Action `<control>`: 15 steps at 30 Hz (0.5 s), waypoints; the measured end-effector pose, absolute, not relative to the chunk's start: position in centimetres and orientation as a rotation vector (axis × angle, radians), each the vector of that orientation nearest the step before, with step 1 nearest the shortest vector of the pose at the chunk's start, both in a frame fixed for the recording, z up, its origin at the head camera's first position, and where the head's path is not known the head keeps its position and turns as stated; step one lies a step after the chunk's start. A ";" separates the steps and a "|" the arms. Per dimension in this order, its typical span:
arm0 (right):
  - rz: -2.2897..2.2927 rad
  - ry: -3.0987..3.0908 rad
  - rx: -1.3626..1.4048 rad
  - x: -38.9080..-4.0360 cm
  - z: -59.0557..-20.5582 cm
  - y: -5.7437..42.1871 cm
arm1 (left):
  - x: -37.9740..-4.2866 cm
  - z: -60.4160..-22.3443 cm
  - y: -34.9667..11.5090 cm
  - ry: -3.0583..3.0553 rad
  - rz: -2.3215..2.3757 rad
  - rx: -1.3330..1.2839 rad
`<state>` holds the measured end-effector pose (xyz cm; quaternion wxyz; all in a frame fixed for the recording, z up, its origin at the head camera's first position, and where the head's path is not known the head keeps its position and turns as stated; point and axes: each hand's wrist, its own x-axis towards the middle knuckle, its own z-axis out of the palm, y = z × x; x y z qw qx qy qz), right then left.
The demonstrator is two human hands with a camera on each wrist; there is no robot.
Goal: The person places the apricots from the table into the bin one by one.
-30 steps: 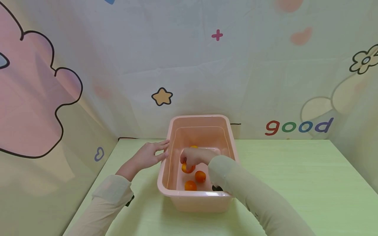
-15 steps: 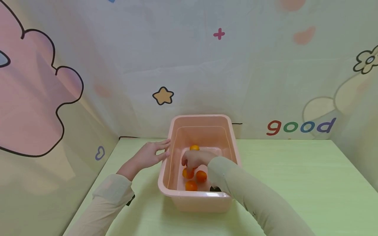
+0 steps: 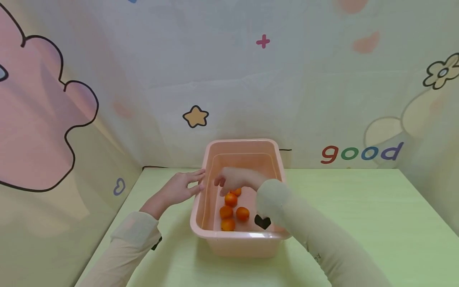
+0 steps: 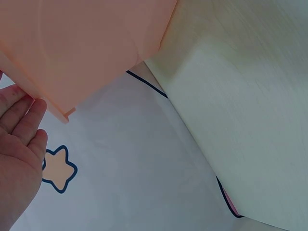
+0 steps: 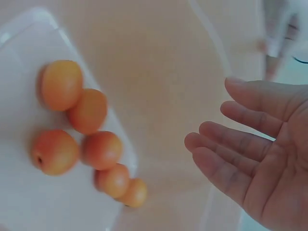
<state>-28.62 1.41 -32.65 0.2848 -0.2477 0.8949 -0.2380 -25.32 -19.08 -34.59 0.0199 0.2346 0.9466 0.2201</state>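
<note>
A pink plastic bin (image 3: 247,246) stands on the table with several small orange-red fruits in it, apricot-like in the right wrist view. Most of them form a row along the bin's left side, from a front fruit (image 3: 227,225) back to one partly hidden (image 3: 236,191). A single fruit (image 3: 242,214) lies right of the row. Above the row's back end hovers my right hand (image 3: 234,179), its fingers loosely extended and holding nothing. My left hand (image 3: 179,188) touches the bin's left rim with nearly straight fingers (image 4: 30,118).
Light green tabletop (image 3: 351,215) extends to the right of the bin. A printed cloth backdrop (image 3: 233,87) rises directly behind it, and another cloth wall (image 3: 71,223) borders the left side.
My right hand has let go of a fruit in the row, risen and moved toward the bin's back. My left hand has stayed at the rim.
</note>
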 end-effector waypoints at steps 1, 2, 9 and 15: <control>-0.623 2.410 -0.679 -28.7 -32.2 1.6 | -25.3 -34.6 -19.1 2.942 0.680 0.734; -0.614 2.426 -0.706 -28.7 -31.8 1.7 | -25.3 -34.6 -19.1 2.944 0.678 0.740; -0.654 2.470 -0.726 -28.9 -30.6 3.6 | -25.4 -34.6 -19.0 2.948 0.680 0.723; -0.655 2.492 -0.713 -28.7 -29.7 5.7 | -25.3 -34.5 -18.9 2.951 0.682 0.718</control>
